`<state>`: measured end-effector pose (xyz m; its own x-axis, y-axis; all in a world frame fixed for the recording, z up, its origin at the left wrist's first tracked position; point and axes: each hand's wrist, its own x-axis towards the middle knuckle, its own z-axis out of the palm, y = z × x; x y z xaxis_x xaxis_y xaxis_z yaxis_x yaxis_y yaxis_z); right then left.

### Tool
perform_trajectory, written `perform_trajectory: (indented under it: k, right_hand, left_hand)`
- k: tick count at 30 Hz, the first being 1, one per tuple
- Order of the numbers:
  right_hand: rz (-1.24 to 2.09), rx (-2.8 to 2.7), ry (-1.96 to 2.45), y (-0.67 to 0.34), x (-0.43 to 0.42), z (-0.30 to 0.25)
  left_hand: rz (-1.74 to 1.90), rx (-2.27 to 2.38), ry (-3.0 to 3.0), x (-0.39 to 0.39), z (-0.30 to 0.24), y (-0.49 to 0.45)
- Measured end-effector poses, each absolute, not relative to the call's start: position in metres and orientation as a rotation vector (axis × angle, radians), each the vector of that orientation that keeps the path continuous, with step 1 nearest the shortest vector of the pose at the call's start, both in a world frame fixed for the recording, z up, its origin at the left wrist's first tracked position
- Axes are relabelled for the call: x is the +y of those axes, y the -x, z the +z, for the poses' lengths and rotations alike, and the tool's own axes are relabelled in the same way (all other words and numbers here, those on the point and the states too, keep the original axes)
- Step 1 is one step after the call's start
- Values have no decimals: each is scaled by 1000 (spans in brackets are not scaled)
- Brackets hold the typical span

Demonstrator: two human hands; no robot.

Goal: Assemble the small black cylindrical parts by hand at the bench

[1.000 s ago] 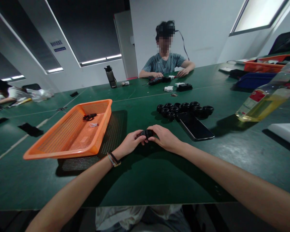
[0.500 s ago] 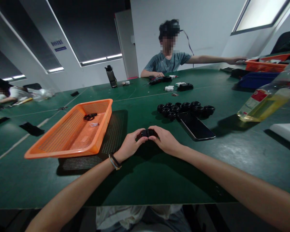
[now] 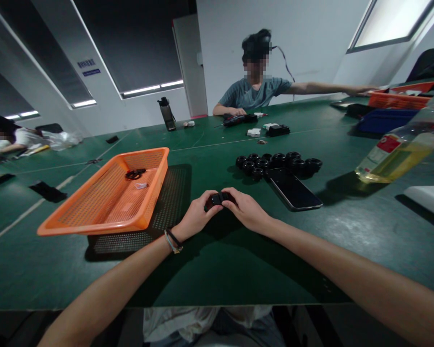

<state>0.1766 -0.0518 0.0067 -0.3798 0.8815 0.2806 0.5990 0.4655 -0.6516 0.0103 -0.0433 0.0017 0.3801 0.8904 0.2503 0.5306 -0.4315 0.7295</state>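
Between my two hands is a small black round part (image 3: 217, 198), partly covered by the fingers; whether it is one piece or two pressed together I cannot tell. My left hand (image 3: 197, 215) is closed on its left side, thumb in front and fingers behind. From the right, my right hand (image 3: 249, 210) grips it in the same way. Beyond my right hand, several black ring-shaped parts (image 3: 278, 160) stand in a cluster on the green table (image 3: 238, 270). A dark smartphone (image 3: 294, 190) lies against that cluster.
An orange basket (image 3: 153, 212) with black cords (image 3: 135, 174) stands to the left. At right, a bottle of yellow liquid (image 3: 394, 154) leans beside a white object (image 3: 430, 200). Across the table sits a person (image 3: 255, 94) near a power drill (image 3: 234, 120); a dark bottle (image 3: 166, 114) stands farther left.
Both hands keep the black part at nearly the same spot, with a slight shift of the fingers. The person opposite has leaned a little to the right, arm reaching farther over the far basket.
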Motion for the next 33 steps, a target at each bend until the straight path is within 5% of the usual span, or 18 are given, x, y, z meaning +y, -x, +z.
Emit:
perform_trajectory:
  k: [15,33]
  right_hand:
    - [242,-2224,834,-186,-43,-8]
    - [592,-2003,1086,-175,-59,3]
  left_hand:
    - [689,896,-1803,-47,5,-12]
    - [751,1091,-2087,-53,16,-11]
